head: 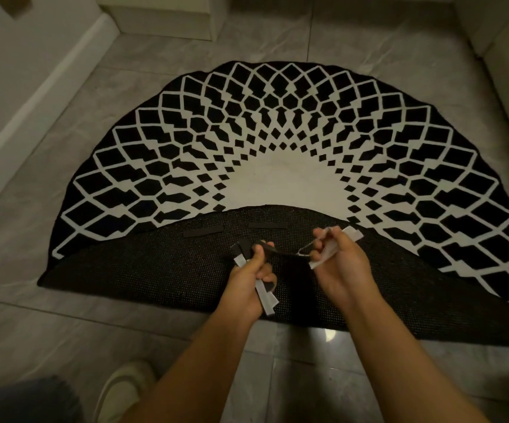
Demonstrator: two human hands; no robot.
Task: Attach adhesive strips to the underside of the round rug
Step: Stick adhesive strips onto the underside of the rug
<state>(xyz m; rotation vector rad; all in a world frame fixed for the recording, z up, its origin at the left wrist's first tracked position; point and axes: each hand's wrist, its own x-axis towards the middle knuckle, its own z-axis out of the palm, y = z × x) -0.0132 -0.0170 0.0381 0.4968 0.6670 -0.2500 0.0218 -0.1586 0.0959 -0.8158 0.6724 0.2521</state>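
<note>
We see the rug (290, 141) lying on the grey tiled floor (143, 325), with its near part folded over, so the dark mesh underside (143, 270) faces up. Two black strips (203, 231) are already stuck flat on this underside, side by side near the fold edge, a little apart from each other.

Above the underside, the left hand (248, 282) is clenched around a bundle of strips (267, 297); black and white ends stick out above and below the fist. The right hand (340, 264) grasps white backing pieces (326, 254) in its curled fingers. Between both hands a thin black strip (287, 251) is stretched, pinched at each end by the fingertips. We cannot tell exactly how far the backing is separated from it.

At the lower left, a light slipper (125, 389) stands on the floor, next to a piece of dark trouser (24, 401). A white baseboard (42, 96) runs along the wall at the left.
</note>
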